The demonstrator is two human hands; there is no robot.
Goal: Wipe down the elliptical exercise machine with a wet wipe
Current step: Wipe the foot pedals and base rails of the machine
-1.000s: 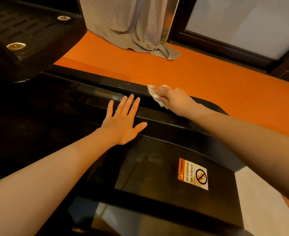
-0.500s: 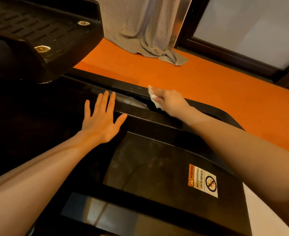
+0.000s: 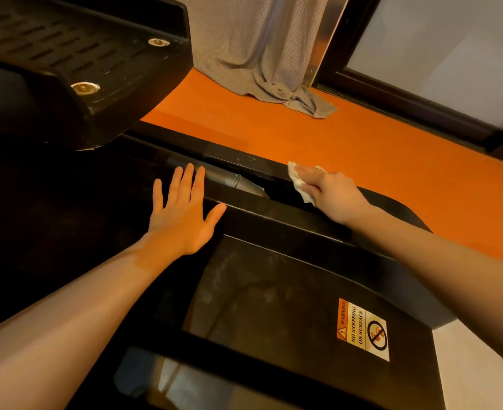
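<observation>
Rightward along the machine's diagonal rail (image 3: 244, 159) went the right hand (image 3: 333, 196) gripping the wipe (image 3: 299, 184); left hand (image 3: 182, 214) flat.

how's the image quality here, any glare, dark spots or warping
Head view: warm, dim light; the black machine cover shows dull reflections, and its left side sinks into near-black shadow. Wide-angle warping bends the window frame and stretches both forearms. The wet wipe, warning sticker and both hands are sharp.
</observation>
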